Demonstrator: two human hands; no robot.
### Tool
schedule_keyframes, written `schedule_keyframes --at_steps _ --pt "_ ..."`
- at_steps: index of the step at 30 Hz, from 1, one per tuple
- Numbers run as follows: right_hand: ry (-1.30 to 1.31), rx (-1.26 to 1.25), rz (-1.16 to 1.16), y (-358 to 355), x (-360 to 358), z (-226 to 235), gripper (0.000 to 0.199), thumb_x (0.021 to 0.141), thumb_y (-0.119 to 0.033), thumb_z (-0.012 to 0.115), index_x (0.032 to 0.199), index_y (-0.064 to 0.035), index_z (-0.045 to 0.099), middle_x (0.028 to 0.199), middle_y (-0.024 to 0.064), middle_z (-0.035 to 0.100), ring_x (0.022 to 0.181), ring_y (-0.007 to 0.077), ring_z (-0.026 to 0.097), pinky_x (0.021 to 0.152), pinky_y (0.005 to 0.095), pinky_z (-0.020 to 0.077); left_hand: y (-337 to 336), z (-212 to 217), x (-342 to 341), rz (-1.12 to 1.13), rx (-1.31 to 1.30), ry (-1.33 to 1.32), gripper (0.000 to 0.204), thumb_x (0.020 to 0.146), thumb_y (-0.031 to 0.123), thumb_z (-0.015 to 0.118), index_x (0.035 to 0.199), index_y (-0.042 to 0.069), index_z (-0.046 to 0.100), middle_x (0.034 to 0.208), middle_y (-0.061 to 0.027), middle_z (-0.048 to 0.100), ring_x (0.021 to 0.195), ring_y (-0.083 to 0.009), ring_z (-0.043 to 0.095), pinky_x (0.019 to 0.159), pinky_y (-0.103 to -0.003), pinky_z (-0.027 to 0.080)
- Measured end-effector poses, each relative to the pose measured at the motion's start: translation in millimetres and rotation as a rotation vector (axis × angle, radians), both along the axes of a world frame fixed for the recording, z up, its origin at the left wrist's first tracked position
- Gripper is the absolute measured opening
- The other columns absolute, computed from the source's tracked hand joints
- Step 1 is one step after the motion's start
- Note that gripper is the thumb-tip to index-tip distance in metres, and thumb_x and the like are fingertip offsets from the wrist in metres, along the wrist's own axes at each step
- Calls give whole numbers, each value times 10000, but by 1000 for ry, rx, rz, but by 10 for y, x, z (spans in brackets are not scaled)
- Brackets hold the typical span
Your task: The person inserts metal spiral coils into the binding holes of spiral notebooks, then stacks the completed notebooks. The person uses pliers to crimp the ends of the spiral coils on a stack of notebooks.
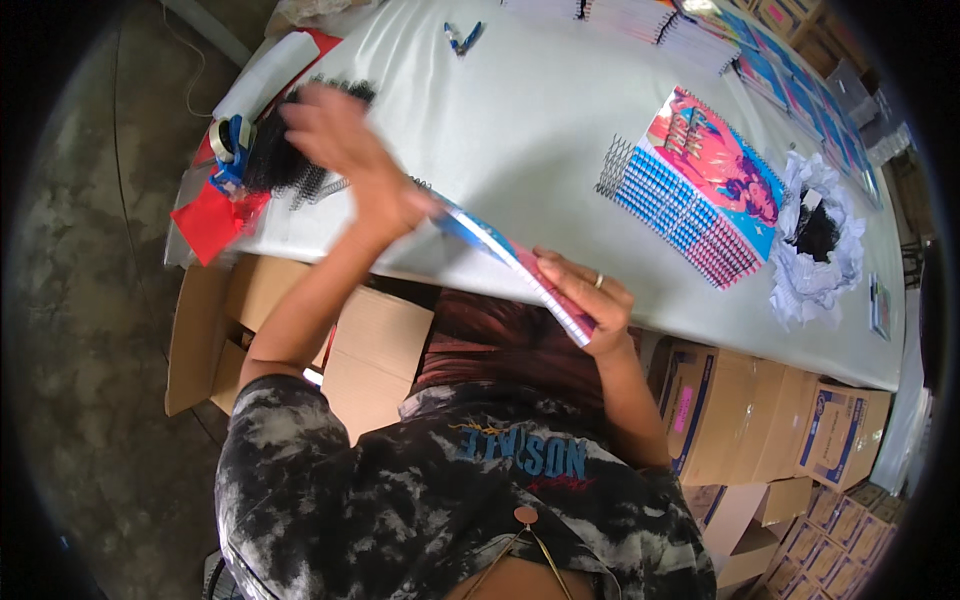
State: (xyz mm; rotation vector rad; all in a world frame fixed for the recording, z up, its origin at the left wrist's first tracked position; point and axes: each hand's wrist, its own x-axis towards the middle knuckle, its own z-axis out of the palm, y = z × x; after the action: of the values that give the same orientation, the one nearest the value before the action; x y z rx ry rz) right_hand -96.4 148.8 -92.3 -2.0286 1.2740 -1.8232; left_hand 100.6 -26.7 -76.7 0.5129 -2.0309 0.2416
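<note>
My right hand (590, 300) grips a thin notebook (510, 262) by its near end, with the edge turned up. A short bit of dark spiral coil (423, 186) sticks out at the notebook's far end. There my left hand (345, 145) touches or nearly touches it at the heel of the palm, fingers stretched out and smeared by motion. Beside that hand lies a heap of black spiral coils (280, 150). To the right stands a stack of spiral-bound notebooks (715, 170) with pink and blue covers, loose coil ends jutting from its left side.
Blue-handled pliers (463, 40) lie at the back of the white-covered table (520, 110). A blue tape dispenser (232, 165) and red material (207, 225) are at the left edge. Crumpled white paper (800, 285) holds black scraps. Cardboard boxes (375, 345) stand below the table.
</note>
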Motion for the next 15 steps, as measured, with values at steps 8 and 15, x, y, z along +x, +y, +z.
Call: schedule_keyframes --at_steps 8,15 --pt "71 -25 0 58 29 33 312 706 -34 697 1016 -17 668 963 187 663 848 257 674 709 308 539 -167 206 51 -21 -113 304 1097 753 781 341 1404 -67 97 1471 -264 -18 1369 -380 -28 1058 -572 18" --pt "27 23 5 58 -23 43 324 704 -28 695 1025 -5 659 969 201 656 858 282 666 766 320 528 512 -389 118 -307 -89 -183 1110 710 762 456 1391 -61 156 1447 -270 132 1340 -435 67 1057 -573 59"
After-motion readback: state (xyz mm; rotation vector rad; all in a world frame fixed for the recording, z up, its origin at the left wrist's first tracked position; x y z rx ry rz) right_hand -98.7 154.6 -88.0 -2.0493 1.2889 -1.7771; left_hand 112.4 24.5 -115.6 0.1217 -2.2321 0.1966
